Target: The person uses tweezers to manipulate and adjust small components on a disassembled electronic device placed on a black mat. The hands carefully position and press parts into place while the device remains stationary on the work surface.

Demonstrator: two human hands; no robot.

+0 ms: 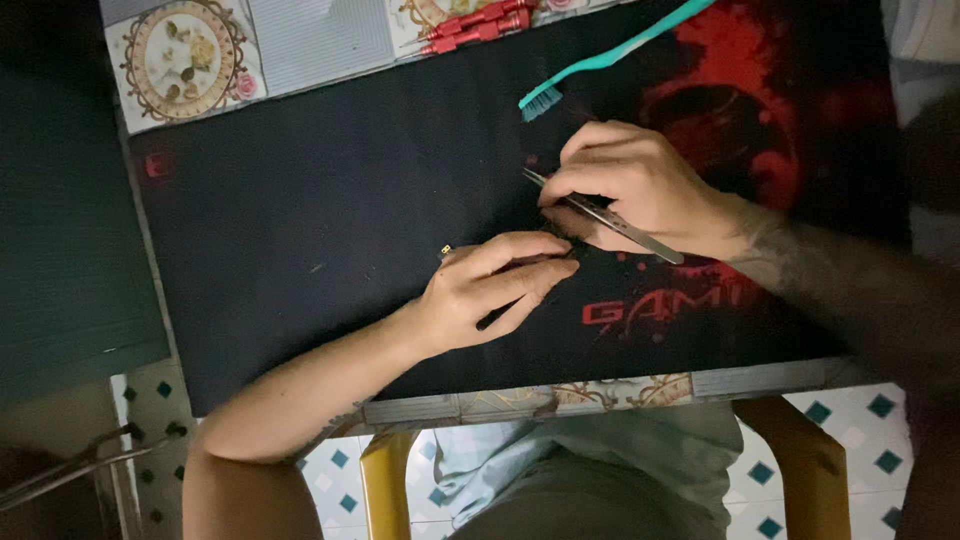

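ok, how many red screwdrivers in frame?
2. Both red screwdrivers lie side by side at the top edge of the table, just past the black mat, left of the teal toothbrush. More may lie out of frame.

Counted items, as seen from your head camera. You have two hands in view: your left hand (pixel 490 290) and your right hand (pixel 630 190). One pair of metal tweezers (pixel 610 218) sits in your right hand. One black-and-red mat (pixel 330 200) covers most of the one counter (pixel 320 45). One teal toothbrush (pixel 610 50) lies on the mat's far edge. Two red screwdrivers (pixel 480 25) lie side by side beyond it. One small dark part sits under your left fingers (pixel 530 262), too hidden to identify.
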